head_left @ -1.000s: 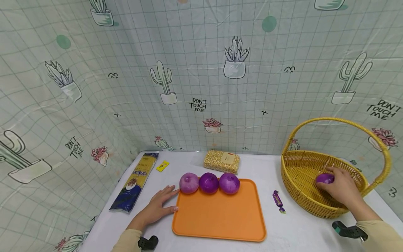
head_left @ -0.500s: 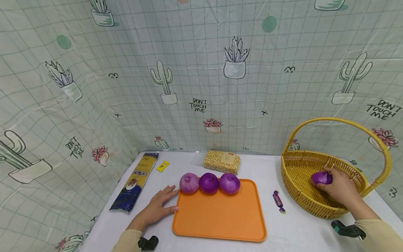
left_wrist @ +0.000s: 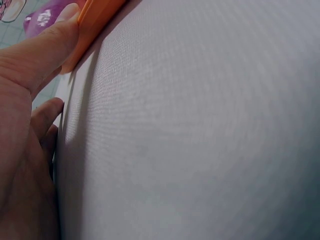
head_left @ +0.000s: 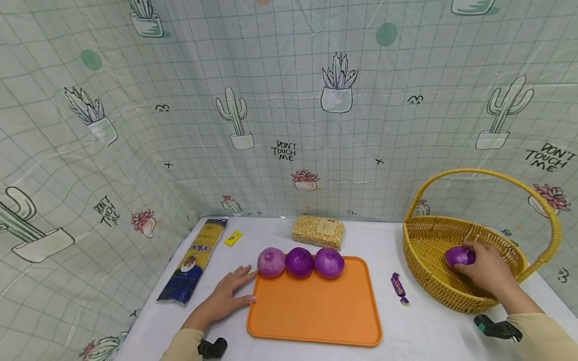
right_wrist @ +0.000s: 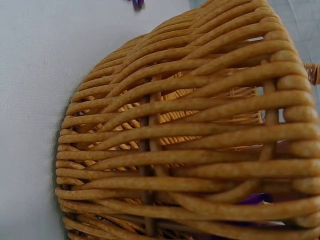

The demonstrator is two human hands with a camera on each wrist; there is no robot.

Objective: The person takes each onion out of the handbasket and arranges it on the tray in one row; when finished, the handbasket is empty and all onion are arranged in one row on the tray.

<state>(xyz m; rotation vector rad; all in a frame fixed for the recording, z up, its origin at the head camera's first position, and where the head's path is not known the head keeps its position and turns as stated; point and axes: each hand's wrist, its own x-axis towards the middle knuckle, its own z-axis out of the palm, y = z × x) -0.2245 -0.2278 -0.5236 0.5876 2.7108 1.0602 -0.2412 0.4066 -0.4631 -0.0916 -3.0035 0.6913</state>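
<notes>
In the head view my right hand (head_left: 489,268) reaches into the yellow wicker basket (head_left: 420,268) and grips a purple onion (head_left: 459,256), with the thumb on its near side. The right wrist view is mostly filled by the woven basket wall (right_wrist: 190,130), which hides most of the hand; a bit of purple shows through the gaps. My left hand (head_left: 228,296) lies with fingers extended at the left edge of an orange tray (head_left: 316,311), its thumb on the rim. A paler onion (head_left: 271,262) and two darker onions, one in the middle (head_left: 300,261), one rightmost (head_left: 329,262), line the tray's far side.
Behind the tray lies a bag of yellow kernels (head_left: 318,231). A purple-wrapped candy (head_left: 399,289) sits between tray and basket. To the left are a long pasta packet (head_left: 193,260) and a small yellow packet (head_left: 233,237). The basket's tall handle (head_left: 478,171) arches over it.
My right hand has shifted the onion slightly left inside the basket, and more of the onion shows. My left hand and the tray have stayed put.
</notes>
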